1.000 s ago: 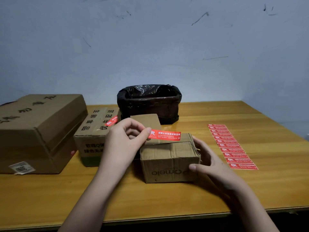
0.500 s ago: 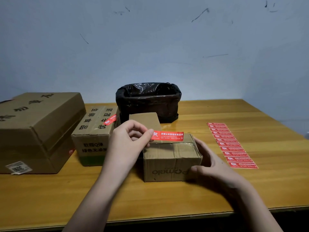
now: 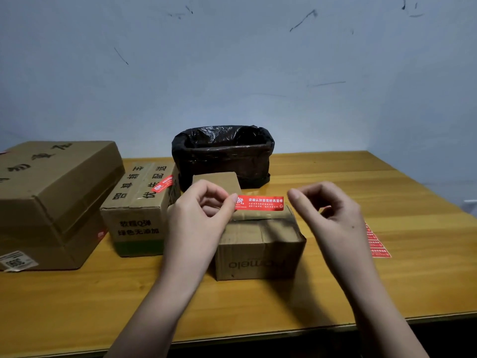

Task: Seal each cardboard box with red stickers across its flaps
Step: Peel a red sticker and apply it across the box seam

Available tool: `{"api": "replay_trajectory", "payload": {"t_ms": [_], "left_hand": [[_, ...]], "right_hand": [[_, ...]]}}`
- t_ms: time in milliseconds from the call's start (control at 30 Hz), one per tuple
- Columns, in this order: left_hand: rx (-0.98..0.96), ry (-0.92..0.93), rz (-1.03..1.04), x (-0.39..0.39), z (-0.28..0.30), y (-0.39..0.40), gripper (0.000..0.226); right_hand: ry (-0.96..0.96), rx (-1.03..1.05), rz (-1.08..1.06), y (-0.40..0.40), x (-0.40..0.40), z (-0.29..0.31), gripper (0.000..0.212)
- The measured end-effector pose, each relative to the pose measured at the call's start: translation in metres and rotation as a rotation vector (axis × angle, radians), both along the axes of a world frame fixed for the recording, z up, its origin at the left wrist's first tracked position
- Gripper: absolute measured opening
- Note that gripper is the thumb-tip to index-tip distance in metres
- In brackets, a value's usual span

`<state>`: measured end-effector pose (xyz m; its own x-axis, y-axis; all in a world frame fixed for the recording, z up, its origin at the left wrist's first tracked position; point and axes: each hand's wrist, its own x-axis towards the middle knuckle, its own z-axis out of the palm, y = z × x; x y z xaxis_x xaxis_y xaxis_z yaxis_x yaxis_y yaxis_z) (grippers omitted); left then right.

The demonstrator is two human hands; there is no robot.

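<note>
Left hand pinching the left end of a red sticker between thumb and forefinger, keeping it level just above the small cardboard box at the near centre of the table, probably to line it up across the flap seam before pressing. Right hand raised by the sticker's free right end, fingers loosely curled and gripping nothing, seemingly poised to take that end and pull it taut. Middle box to the left already wearing a sticker on its top. Sticker sheet to the right, largely hidden behind the right wrist.
</note>
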<state>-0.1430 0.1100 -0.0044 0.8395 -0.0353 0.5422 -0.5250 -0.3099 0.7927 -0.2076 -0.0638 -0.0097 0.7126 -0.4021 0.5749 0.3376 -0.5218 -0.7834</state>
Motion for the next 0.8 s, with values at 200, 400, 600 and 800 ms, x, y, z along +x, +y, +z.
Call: {"api": "replay_trajectory", "payload": {"t_ms": [200,400,600,800], "left_hand": [[-0.030,-0.004,0.001,0.002,-0.003,0.002,0.018],[-0.049,0.078,-0.035,0.001,0.000,0.006,0.013],[0.128,0.009,0.044,-0.001,0.004,0.006,0.011],[0.147,-0.036,0.070,-0.003,0.006,0.004,0.020]], "right_hand": [[0.033,-0.090,-0.092,0.013,0.009,-0.005,0.015],[0.008,-0.114,-0.059,0.015,0.012,-0.003,0.015],[0.017,-0.156,-0.057,0.015,0.009,0.002,0.015],[-0.011,-0.153,-0.041,0.020,0.009,0.004,0.017]]}}
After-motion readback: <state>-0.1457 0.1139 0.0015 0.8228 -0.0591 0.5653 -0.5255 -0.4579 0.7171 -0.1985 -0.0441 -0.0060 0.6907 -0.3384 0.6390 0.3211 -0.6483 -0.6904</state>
